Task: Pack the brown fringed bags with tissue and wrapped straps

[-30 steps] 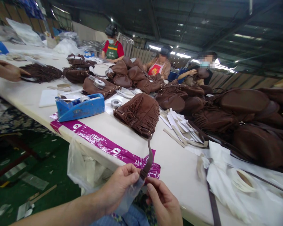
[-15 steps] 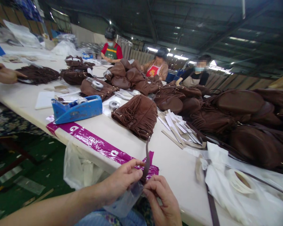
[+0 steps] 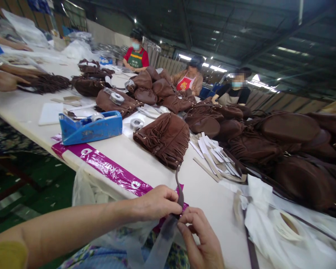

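A brown fringed bag (image 3: 164, 138) lies on the white table, and its narrow strap (image 3: 180, 188) runs over the table edge toward me. My left hand (image 3: 159, 203) pinches this strap close to its near end. Right beside it, my right hand (image 3: 201, 235) has its thumb and forefinger closed on a translucent plastic strip (image 3: 165, 235) at the strap's end. The strip hangs down over my lap. The fingertips hide the exact spot where strap and plastic meet.
A blue tape dispenser (image 3: 91, 127) stands at left by purple printed tape (image 3: 109, 168) along the table edge. Brown bags (image 3: 285, 127) pile up behind, near paper strips (image 3: 212, 153). A white roll (image 3: 287, 224) lies at right. Co-workers' hands (image 3: 5, 76) reach in at left.
My left hand has moved slightly right and up, its fingers closing on the strap near my right hand. The plastic now hangs as a longer strip. Co-workers' hands at left reach further in.
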Tool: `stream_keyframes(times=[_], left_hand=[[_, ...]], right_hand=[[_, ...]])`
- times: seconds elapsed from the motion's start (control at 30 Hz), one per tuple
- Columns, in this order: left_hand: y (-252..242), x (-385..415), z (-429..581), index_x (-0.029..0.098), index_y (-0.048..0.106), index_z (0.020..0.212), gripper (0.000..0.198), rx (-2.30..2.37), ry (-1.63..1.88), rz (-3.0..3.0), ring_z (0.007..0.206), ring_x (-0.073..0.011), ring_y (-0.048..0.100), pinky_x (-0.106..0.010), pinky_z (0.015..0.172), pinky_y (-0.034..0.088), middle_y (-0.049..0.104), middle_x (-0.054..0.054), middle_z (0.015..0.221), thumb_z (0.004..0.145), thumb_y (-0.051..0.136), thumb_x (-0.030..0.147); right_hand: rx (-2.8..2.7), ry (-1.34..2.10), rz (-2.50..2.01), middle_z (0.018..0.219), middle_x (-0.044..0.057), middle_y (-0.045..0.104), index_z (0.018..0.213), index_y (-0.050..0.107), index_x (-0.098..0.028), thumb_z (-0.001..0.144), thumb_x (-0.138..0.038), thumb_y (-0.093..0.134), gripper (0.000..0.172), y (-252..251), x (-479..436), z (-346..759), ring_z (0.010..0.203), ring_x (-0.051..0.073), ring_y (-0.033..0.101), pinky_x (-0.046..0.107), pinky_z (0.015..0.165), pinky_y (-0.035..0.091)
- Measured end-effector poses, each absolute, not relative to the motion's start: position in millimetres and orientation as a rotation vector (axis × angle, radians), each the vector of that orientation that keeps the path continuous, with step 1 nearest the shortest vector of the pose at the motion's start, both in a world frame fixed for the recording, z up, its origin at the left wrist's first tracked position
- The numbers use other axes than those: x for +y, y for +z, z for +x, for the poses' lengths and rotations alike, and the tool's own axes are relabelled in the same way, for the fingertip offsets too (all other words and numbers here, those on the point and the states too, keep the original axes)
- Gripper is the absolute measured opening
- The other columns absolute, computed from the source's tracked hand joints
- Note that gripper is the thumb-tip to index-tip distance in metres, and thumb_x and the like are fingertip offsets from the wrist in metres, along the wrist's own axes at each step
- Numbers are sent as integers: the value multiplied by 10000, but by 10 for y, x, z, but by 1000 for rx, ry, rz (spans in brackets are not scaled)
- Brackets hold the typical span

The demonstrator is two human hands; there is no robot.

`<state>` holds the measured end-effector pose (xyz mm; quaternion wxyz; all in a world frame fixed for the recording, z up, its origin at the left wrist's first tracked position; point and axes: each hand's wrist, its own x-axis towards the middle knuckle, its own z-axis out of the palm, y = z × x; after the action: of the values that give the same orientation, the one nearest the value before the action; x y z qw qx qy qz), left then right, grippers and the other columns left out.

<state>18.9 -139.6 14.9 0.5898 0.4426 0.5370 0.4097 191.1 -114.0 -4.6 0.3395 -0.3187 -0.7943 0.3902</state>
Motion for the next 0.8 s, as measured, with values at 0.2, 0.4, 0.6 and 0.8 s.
stream_keyframes(times=[0.2,0.4,0.6,0.8], left_hand=[[208,-1278,107,155,536,578,98,1186,917,840,452,-86,405,-199,423,284,466,49,483,529,586,223],[149,-1144,48,167,529,574,200,1131,847,733,388,-79,387,-189,370,245,464,57,422,471,679,249],[132,-1033,-11,169,503,554,252,1086,781,752,378,-65,378,-172,354,252,461,62,423,474,730,244],[185,-982,-56,170,478,545,267,999,740,670,358,-61,388,-162,335,282,479,54,427,478,726,240]], right_hand=[[-2323,983,-729,811,13,586,757,551,-234,882,-197,504,138,36,-917,1936,743,163,562,239,656,454],[-2334,1180,-672,800,7,567,746,532,-231,908,-237,487,168,23,-795,1927,749,161,551,247,693,449],[-2164,1384,-753,768,1,524,767,544,-229,908,-321,504,173,-66,-734,1915,724,168,512,256,675,438],[-2042,1403,-774,709,-11,508,724,551,-222,901,-349,522,220,-85,-764,1845,659,150,476,235,614,417]])
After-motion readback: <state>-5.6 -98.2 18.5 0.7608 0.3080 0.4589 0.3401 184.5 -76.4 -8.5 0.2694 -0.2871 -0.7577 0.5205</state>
